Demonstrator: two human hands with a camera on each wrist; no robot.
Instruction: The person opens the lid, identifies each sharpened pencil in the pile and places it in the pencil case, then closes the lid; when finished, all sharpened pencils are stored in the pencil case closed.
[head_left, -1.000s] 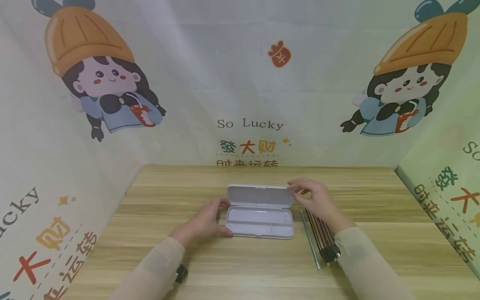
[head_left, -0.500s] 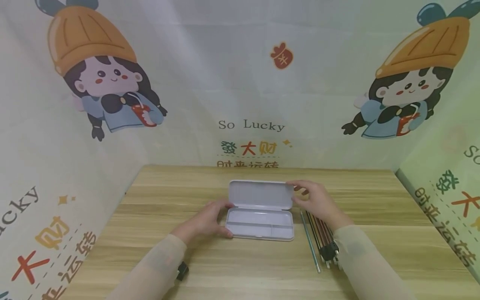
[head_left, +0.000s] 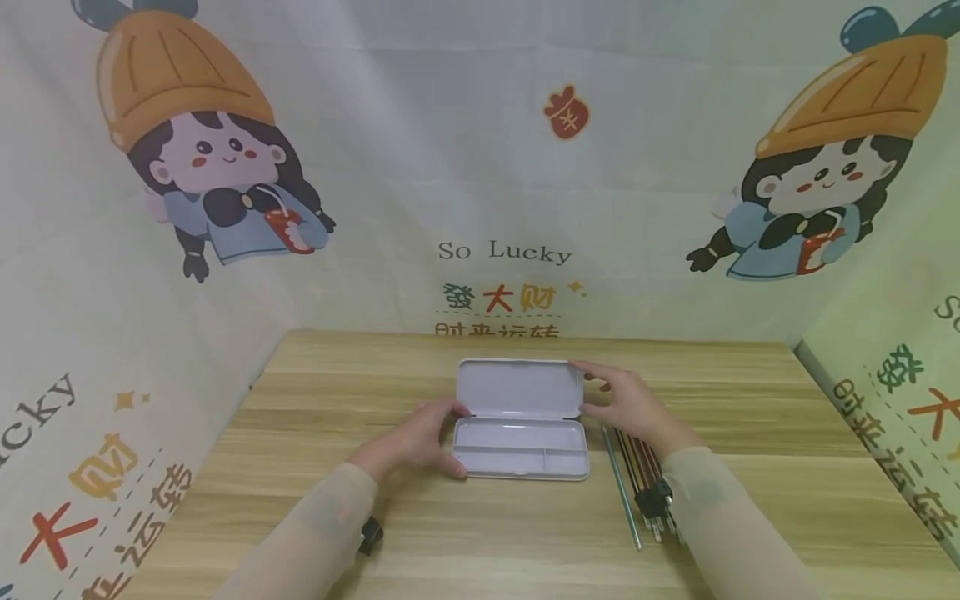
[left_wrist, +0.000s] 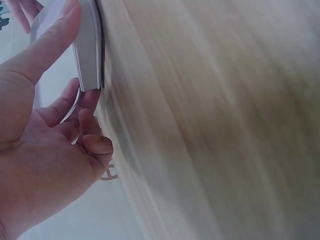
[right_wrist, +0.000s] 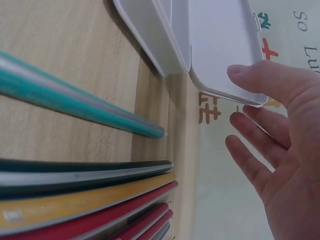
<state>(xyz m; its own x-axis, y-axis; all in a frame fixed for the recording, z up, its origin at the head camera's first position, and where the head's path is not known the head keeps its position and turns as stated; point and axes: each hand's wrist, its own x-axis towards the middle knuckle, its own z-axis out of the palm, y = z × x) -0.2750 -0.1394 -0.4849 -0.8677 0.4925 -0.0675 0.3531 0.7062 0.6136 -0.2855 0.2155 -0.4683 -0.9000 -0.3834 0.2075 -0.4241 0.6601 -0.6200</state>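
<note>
A white pencil case lies opened on the table, its compartmented base [head_left: 495, 435] bare inside and its lid [head_left: 520, 389] tilted back. At the left end, my left hand [head_left: 408, 437] grips the base, thumb at the front corner and fingers at the back corner. My right hand [head_left: 633, 408] pinches the lid's right edge; in the right wrist view the thumb [right_wrist: 245, 75] lies on the inner face and a finger is behind it. Right of the case lie a teal pencil [head_left: 622, 492] and a bundle of pencils [head_left: 637, 458], partly hidden by my right arm.
The wooden table [head_left: 480, 542] ends at a back wall of printed cloth [head_left: 390, 208]. Small black blocks show beside the left sleeve [head_left: 371, 535] and over the pencils at the right sleeve.
The lid has swung farther back, so more of its inner face shows. My right hand has followed its edge slightly leftward. My left hand keeps its hold on the base.
</note>
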